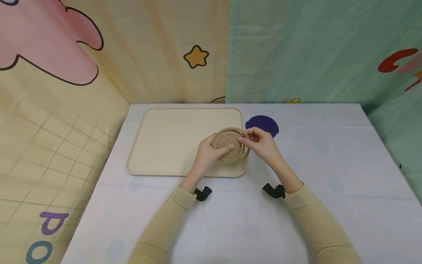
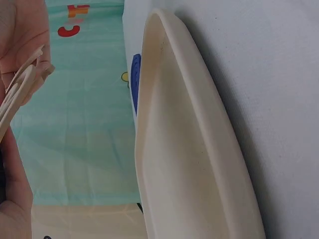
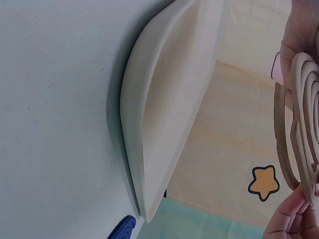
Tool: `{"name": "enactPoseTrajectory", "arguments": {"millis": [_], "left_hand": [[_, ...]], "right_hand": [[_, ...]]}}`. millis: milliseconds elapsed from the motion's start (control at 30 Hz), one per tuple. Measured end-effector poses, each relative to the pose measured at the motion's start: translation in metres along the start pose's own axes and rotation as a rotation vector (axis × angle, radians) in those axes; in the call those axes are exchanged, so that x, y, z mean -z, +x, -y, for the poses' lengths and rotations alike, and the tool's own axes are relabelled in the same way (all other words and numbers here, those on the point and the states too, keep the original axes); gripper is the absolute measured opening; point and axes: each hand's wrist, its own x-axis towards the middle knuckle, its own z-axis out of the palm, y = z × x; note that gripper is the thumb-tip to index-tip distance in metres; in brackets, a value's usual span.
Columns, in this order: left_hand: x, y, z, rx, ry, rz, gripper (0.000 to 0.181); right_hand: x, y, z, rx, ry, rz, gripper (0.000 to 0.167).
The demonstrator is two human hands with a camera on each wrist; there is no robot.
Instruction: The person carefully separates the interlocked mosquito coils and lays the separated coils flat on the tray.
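A tan spiral mosquito coil (image 1: 225, 139) is held up over the right end of the cream tray (image 1: 165, 143) in the head view. My left hand (image 1: 208, 153) grips it from the left, thumb pressed across its face near the middle. At the coil's right edge, my right hand (image 1: 262, 144) pinches the outer strand between thumb and fingers. In the right wrist view, an outer strand (image 3: 281, 134) stands apart from the rest of the spiral. The left-hand fingers behind the coil are hidden.
A purple coil (image 1: 263, 122) lies on the white-covered table (image 1: 329, 154), just right of the tray and beyond my right hand. Printed curtains (image 1: 296, 51) hang behind the table and along its sides. A black wrist mount (image 1: 274, 190) sits at each cuff.
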Motion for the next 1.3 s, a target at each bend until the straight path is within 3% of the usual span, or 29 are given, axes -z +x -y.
{"name": "enactPoseTrajectory", "arguments": {"millis": [133, 300, 433, 567, 700, 833, 933, 1167, 1300], "left_hand": [[0.002, 0.0, -0.003, -0.009, -0.004, -0.026, 0.04], [0.004, 0.002, -0.001, 0.023, -0.127, -0.142, 0.034], [0.004, 0.002, 0.002, 0.046, -0.174, -0.176, 0.035], [0.005, 0.0, 0.004, 0.03, -0.124, -0.14, 0.034], [0.004, -0.002, 0.002, -0.014, -0.015, -0.054, 0.033], [0.003, -0.002, 0.0, -0.036, 0.034, -0.004, 0.033], [0.003, -0.002, 0.0, -0.026, 0.011, 0.0, 0.035], [0.006, -0.002, 0.008, 0.044, -0.131, -0.021, 0.039], [0.007, -0.004, 0.01, 0.048, -0.155, -0.025, 0.039]], "right_hand": [[0.0, -0.001, 0.0, -0.016, 0.05, 0.02, 0.023], [-0.009, -0.002, -0.003, -0.039, 0.245, 0.067, 0.023], [-0.014, -0.004, -0.005, -0.051, 0.315, 0.077, 0.026], [-0.014, -0.004, -0.005, -0.031, 0.289, 0.078, 0.026], [-0.011, -0.004, -0.003, 0.001, 0.148, 0.062, 0.028], [-0.008, -0.004, 0.001, -0.006, 0.053, 0.069, 0.032], [-0.006, -0.005, 0.003, -0.032, 0.081, 0.084, 0.033], [-0.013, -0.006, -0.001, -0.04, 0.283, 0.084, 0.03], [-0.016, -0.006, -0.004, -0.041, 0.311, 0.091, 0.03]]}}
